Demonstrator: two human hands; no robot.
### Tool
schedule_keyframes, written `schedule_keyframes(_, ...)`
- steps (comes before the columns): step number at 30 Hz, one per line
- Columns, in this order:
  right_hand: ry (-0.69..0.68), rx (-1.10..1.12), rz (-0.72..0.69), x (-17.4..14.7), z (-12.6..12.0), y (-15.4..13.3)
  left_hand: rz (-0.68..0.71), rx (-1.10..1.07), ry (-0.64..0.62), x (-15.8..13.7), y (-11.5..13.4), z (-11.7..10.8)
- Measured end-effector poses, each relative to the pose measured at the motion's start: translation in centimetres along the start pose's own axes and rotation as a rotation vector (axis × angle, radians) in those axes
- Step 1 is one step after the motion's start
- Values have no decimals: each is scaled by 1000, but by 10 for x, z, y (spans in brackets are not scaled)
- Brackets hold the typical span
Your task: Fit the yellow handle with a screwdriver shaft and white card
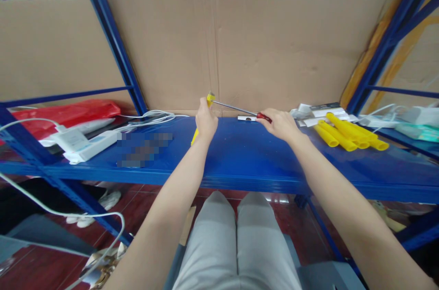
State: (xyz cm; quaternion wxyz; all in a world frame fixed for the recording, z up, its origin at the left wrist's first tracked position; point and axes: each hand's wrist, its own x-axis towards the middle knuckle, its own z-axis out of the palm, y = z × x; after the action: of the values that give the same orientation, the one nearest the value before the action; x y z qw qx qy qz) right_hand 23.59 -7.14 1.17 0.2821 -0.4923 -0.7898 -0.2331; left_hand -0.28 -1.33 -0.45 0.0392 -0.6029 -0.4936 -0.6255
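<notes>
My left hand is closed around a yellow plastic piece, held upright over the blue shelf; its lower end pokes out below my fist. In my right hand I grip a screwdriver by its red handle. The metal shaft runs left, and its tip meets the top of the yellow piece. A small white part lies on the shelf just under the shaft.
Several yellow tubes and white parts lie at the right of the shelf. White power strips and cables and a red bag sit at the left. Cardboard backs the shelf. Blue rack posts stand on both sides.
</notes>
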Motion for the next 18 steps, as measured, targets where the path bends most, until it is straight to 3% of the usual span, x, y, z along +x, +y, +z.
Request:
schedule_keyframes(5, -36, 61, 18, 1, 1, 0, 5, -14, 10, 0, 0, 0)
schedule_keyframes(12, 15, 42, 26, 0, 5, 4, 12, -16, 24, -1, 2, 0)
schedule_keyframes(18, -55, 88, 13, 1, 3, 0, 6, -3, 16, 1, -1, 0)
